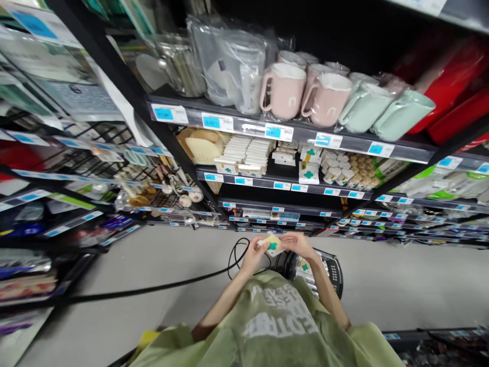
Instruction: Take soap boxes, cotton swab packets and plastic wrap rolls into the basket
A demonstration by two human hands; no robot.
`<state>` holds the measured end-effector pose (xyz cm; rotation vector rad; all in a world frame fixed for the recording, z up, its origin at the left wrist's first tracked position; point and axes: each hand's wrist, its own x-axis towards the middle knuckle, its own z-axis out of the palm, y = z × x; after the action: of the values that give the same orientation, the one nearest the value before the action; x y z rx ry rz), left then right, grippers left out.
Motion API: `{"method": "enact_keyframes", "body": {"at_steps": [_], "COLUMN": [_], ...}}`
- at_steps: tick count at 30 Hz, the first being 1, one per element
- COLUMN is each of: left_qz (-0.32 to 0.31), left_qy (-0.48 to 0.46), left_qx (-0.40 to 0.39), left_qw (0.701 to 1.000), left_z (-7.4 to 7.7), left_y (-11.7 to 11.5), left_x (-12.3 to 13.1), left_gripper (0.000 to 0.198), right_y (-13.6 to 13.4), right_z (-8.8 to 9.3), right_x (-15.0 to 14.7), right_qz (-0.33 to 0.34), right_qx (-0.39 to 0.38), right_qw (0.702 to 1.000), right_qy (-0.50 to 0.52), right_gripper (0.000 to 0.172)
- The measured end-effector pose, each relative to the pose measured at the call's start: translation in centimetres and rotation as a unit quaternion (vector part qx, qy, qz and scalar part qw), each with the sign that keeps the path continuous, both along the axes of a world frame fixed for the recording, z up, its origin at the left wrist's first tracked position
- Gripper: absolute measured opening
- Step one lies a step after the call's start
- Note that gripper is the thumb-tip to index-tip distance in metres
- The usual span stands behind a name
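Observation:
A small white and cream packet (273, 245) with a green clover mark is held up in front of my chest. My left hand (254, 253) pinches its left edge between thumb and fingers. On its other side, my right hand (297, 244) has its fingers closed at the packet's right edge. Packets with the same green mark (308, 173) stand on the second shelf ahead. Below my right forearm is a dark basket (336, 275) with more such packets inside, partly hidden by the arm.
Pink mugs (284, 92) and pale green mugs (364, 107) line the upper shelf, beside clear wrapped jugs (244, 71). Stacked small white boxes (244, 153) sit on the shelf below. A black cable (171, 285) crosses over the grey floor (160, 255) at my left.

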<state>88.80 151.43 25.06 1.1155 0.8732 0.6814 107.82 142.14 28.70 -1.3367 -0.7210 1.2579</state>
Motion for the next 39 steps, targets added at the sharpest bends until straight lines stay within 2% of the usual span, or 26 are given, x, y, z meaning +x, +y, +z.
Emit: {"method": "enact_keyframes", "body": {"at_steps": [2,4,6,8,10,15,20,23,25,29,31,33,36,39], "left_qz": [-0.06,-0.119,-0.146,-0.135,-0.102,-0.028,-0.059,-0.065,-0.067,-0.065,-0.058,-0.051,-0.051,-0.052], "left_qy": [-0.006,-0.015,-0.023,-0.028,-0.027,-0.042,-0.066,-0.056,-0.051,-0.053,-0.054,-0.051,-0.045,-0.037], "left_qx": [0.025,0.034,0.037,0.046,0.058,0.036,-0.001,0.01,0.016,0.016,0.009,0.003,0.006,0.007], "left_qw": [0.998,0.992,0.988,0.989,0.993,0.998,0.996,0.996,0.996,0.996,0.997,0.997,0.998,0.998], "left_z": [0.0,-0.1,-0.2,-0.2,-0.3,-0.4,-0.4,-0.6,-0.8,-1.4,-1.6,-1.8,-2.0,-1.9], "left_y": [1.0,1.7,2.1,2.3,2.4,3.3,5.0,6.0,6.5,6.6,6.5,6.4,6.2,6.3], "left_x": [-1.1,-2.0,-2.7,-3.1,-3.4,-4.4,-5.8,-6.6,-6.9,-7.0,-7.0,-6.9,-7.0,-7.3], "left_gripper": [0.045,0.04,0.037,0.035,0.035,0.045,0.049,0.051,0.051,0.05,0.052,0.055,0.054,0.054], "right_y": [0.4,1.0,1.8,2.7,3.9,6.6,9.0,10.9,12.5,15.8,17.3,18.6,20.2,21.5], "right_z": [0.6,1.3,2.2,3.4,4.7,8.1,11.2,12.6,13.2,13.3,12.9,12.4,11.4,10.6], "right_x": [0.5,0.8,0.8,0.5,0.0,-0.6,2.3,5.3,7.3,10.5,11.4,12.0,12.6,13.1], "right_qz": [0.12,0.202,0.245,0.269,0.267,0.193,0.11,0.014,-0.02,0.022,0.056,0.087,0.112,0.12], "right_qx": [-0.027,-0.043,-0.045,-0.038,-0.025,0.02,0.078,0.135,0.134,0.066,0.028,-0.004,-0.042,-0.073], "right_qw": [0.992,0.978,0.968,0.96,0.955,0.933,0.899,0.85,0.811,0.712,0.657,0.614,0.579,0.563], "right_qy": [0.016,0.008,-0.025,-0.071,-0.129,-0.304,-0.417,-0.509,-0.57,-0.698,-0.751,-0.785,-0.807,-0.815], "right_gripper": [0.049,0.053,0.047,0.04,0.037,0.023,0.016,0.015,0.017,0.027,0.029,0.028,0.028,0.029]}}
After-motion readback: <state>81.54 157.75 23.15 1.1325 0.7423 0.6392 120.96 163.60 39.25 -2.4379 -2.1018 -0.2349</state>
